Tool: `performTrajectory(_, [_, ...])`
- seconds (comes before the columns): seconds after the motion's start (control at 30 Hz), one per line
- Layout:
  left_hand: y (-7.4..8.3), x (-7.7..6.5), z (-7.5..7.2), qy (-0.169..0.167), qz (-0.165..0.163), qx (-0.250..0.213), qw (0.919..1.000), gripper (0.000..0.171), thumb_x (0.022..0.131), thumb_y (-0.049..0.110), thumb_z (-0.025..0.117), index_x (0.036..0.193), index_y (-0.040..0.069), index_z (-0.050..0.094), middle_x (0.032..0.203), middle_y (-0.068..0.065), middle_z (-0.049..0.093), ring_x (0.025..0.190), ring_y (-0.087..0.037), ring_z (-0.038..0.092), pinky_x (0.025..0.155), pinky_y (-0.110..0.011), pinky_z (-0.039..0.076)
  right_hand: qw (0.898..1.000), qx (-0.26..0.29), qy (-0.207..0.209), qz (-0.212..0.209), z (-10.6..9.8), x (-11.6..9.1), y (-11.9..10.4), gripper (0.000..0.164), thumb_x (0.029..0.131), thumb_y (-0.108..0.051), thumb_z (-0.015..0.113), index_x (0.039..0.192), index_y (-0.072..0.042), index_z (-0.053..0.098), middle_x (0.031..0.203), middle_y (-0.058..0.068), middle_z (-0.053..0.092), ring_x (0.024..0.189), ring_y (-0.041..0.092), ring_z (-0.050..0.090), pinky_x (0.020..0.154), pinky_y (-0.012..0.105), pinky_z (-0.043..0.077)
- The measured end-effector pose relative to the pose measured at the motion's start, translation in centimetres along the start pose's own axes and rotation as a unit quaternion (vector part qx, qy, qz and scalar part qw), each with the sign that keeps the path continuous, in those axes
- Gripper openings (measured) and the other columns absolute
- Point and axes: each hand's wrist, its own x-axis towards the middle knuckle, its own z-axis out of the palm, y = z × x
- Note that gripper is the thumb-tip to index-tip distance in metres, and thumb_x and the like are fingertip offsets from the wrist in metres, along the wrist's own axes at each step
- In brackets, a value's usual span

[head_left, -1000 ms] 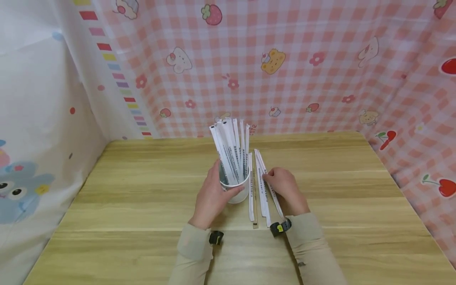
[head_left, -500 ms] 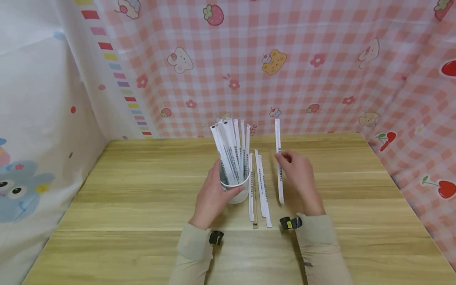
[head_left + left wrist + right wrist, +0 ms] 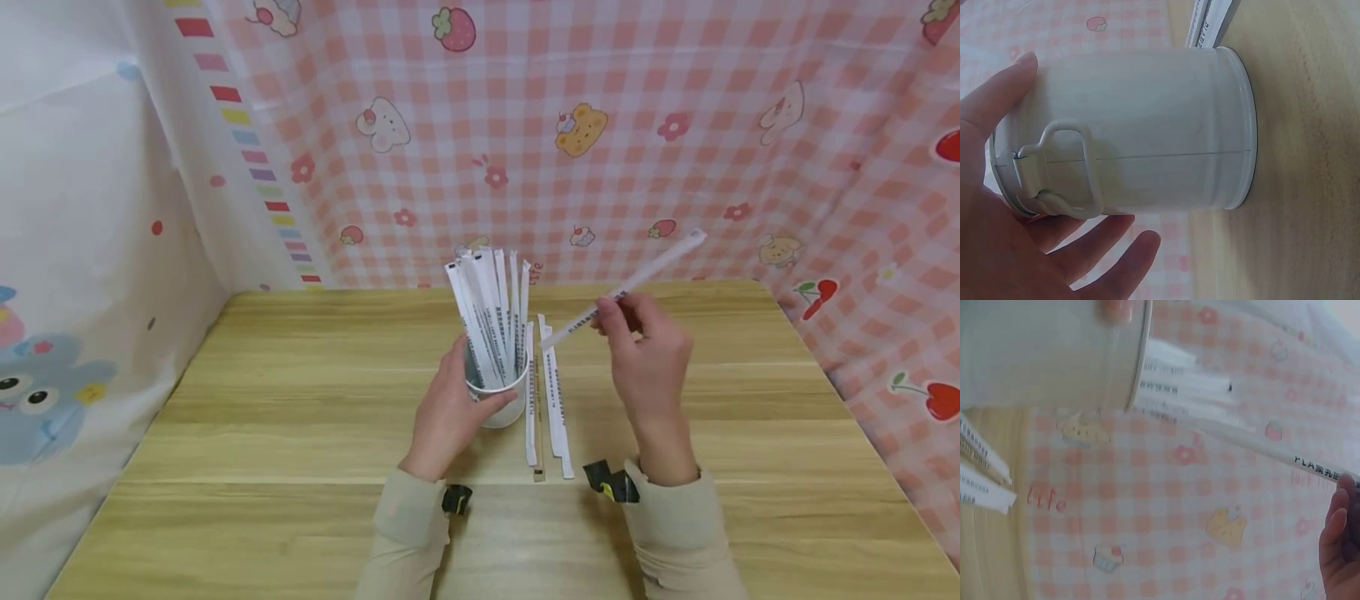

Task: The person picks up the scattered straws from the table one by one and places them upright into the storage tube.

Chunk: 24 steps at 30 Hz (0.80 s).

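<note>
My left hand (image 3: pixel 442 408) holds a white metal pail (image 3: pixel 504 414) near its rim, thumb on one side and fingers on the other. In the left wrist view a small side handle (image 3: pixel 1089 169) shows on the pail. Several paper-wrapped straws (image 3: pixel 486 321) stand in it, leaning and fanned out. To the right, my right hand (image 3: pixel 654 358) pinches one wrapped straw (image 3: pixel 660 260) in the air. That straw slants, its lower end toward the pail; the right wrist view shows printing on its wrapper (image 3: pixel 1310 464).
Several wrapped straws lie on the wooden table (image 3: pixel 300 433) just right of the pail: a white one (image 3: pixel 530 417), a brownish one (image 3: pixel 538 462) and white ones (image 3: pixel 557 417) beside it. A pink checked cloth (image 3: pixel 637 183) hangs behind the table.
My right hand has lifted a straw off the table, moved right and up, and turned it from near upright to a slant. The left hand stays on the pail.
</note>
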Motion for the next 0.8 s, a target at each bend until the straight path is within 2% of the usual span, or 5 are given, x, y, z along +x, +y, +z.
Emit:
performTrajectory(0.13, [0.0, 0.0, 0.0, 0.0, 0.002, 0.0, 1.0, 0.095, 0.064, 0.045, 0.076, 0.14, 0.027, 0.021, 0.129, 0.002, 0.04, 0.114, -0.023, 0.045, 0.088, -0.044, 0.039, 0.999, 0.0, -0.038, -0.038, 1.2, -0.6, -0.6, 0.01, 0.081, -0.013, 0.065, 0.082, -0.004, 0.064, 0.069, 0.001, 0.065, 0.058, 0.008, 0.057, 0.049, 0.015, 0.041])
performTrajectory(0.3, [-0.1, 0.0, 0.0, -0.001, 0.009, -0.005, 1.0, 0.094, 0.064, 0.044, 0.076, 0.139, 0.026, 0.023, 0.127, 0.002, 0.042, 0.112, -0.022, 0.046, 0.087, -0.042, 0.039, 0.994, -0.014, -0.098, -0.055, 3.0, -1.5, -0.7, 0.013, 0.082, -0.018, 0.065, 0.082, -0.005, 0.064, 0.07, 0.001, 0.064, 0.06, 0.009, 0.057, 0.051, 0.021, 0.047])
performTrajectory(0.43, [-0.1, 0.0, 0.0, -0.004, 0.006, -0.005, 1.0, 0.093, 0.065, 0.045, 0.075, 0.139, 0.027, 0.023, 0.126, 0.003, 0.041, 0.112, -0.021, 0.046, 0.087, -0.041, 0.04, 0.99, -0.028, -0.127, -0.055, 4.0, -2.1, -0.5, 0.017, 0.083, -0.022, 0.063, 0.084, -0.005, 0.064, 0.068, 0.0, 0.061, 0.058, 0.009, 0.054, 0.049, 0.024, 0.046])
performTrajectory(0.67, [-0.2, 0.1, 0.0, -0.006, 0.015, -0.007, 0.9998, 0.091, 0.066, 0.046, 0.074, 0.139, 0.028, 0.022, 0.127, 0.003, 0.042, 0.112, -0.02, 0.046, 0.086, -0.04, 0.04, 0.978, -0.1, -0.172, -0.058, 5.2, -2.7, 0.2, 0.021, 0.086, -0.027, 0.059, 0.083, -0.007, 0.064, 0.066, -0.001, 0.058, 0.054, 0.01, 0.049, 0.048, 0.023, 0.041])
performTrajectory(0.8, [-0.2, 0.1, -0.1, -0.005, 0.021, -0.007, 0.9997, 0.092, 0.067, 0.046, 0.073, 0.14, 0.027, 0.021, 0.128, 0.001, 0.042, 0.112, -0.019, 0.045, 0.085, -0.04, 0.041, 0.969, -0.128, -0.206, -0.037, 5.6, -3.0, 0.5, 0.022, 0.086, -0.028, 0.059, 0.084, -0.007, 0.064, 0.069, 0.001, 0.06, 0.056, 0.011, 0.05, 0.05, 0.025, 0.042])
